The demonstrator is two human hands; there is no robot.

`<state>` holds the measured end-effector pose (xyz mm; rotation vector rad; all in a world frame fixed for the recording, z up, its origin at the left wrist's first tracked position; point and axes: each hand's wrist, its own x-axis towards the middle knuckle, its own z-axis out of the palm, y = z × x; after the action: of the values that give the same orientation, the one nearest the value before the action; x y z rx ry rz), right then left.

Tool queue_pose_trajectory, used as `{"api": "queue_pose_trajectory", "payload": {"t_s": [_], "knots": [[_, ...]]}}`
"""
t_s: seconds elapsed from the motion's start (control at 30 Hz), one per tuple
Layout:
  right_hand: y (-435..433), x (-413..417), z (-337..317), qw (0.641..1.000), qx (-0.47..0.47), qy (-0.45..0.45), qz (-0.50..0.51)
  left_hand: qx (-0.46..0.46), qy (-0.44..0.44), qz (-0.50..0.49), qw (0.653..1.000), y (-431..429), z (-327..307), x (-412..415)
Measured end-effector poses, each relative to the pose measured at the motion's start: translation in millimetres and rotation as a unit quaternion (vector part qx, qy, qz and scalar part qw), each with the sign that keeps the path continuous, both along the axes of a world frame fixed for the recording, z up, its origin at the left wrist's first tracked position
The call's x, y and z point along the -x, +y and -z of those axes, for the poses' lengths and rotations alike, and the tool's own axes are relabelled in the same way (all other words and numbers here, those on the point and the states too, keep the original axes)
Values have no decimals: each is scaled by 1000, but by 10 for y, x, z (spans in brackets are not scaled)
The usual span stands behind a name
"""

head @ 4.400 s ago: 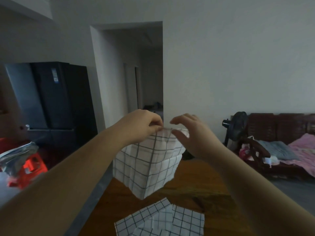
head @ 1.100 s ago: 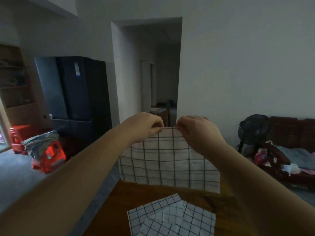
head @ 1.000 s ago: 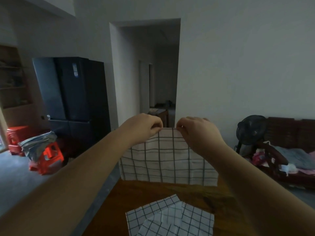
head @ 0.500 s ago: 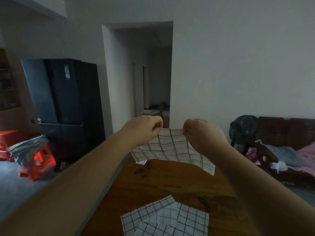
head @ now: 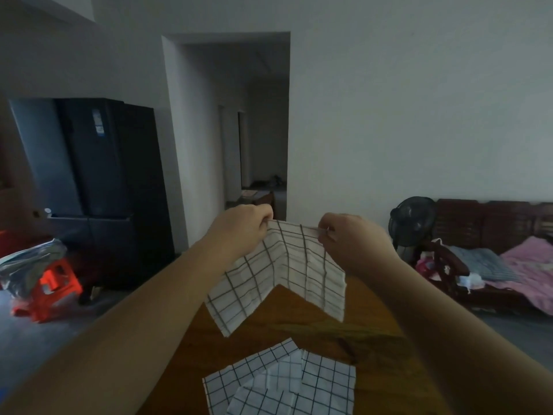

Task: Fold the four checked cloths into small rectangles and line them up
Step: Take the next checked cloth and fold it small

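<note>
Aloft, a white black-checked cloth (head: 279,265) hangs pinched at its top edge by left hand (head: 242,227) and right hand (head: 353,239), seemingly for folding, above other checked cloths (head: 281,381) on the brown wooden tabletop (head: 374,333).

Brown wooden table (head: 305,322); overlapping checked cloths (head: 281,381) lie flat at near edge, partly unfolded.

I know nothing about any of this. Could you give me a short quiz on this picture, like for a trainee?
1. True or false: the other checked cloths lie on the wooden table.
2. How many hands pinch the raised checked cloth? A none, B one, C two.
3. Missing word: a dark ___ stands beside the sofa.
Key: 1 true. 2 C, left hand and right hand. 3 fan.
</note>
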<state>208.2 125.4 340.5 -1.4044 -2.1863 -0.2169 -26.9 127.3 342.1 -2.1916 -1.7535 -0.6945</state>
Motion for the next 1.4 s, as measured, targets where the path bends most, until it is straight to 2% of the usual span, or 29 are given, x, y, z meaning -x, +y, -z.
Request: {"api": "queue_pose_trajectory", "payload": {"t_s": [0.2, 0.57, 0.77, 0.87, 0.97, 1.03, 1.13, 1.23, 1.4], "knots": [[-34, 85, 171, 981, 141, 91, -99, 24, -115, 11, 993, 36, -35, 92], [107, 102, 330, 979, 128, 135, -83, 26, -110, 60, 992, -105, -33, 127], [215, 58, 427, 965, 154, 196, -75, 18, -201, 122, 972, -260, -172, 231], [174, 81, 407, 956, 201, 181, -116, 12, -238, 134, 962, -293, -198, 269], [167, 127, 405, 955, 229, 127, -142, -4, -258, 135, 957, -298, -191, 295], [170, 143, 410, 966, 191, 124, -125, -14, -241, 124, 963, -299, -180, 322], [152, 126, 383, 984, 92, 137, -74, -25, -169, 95, 981, -305, -154, 371], [139, 105, 379, 995, 22, 90, -35, -36, -134, 83, 987, -298, -120, 388], [92, 96, 352, 980, 160, 85, -80, -46, -182, 114, 976, -278, -103, 358]]}}
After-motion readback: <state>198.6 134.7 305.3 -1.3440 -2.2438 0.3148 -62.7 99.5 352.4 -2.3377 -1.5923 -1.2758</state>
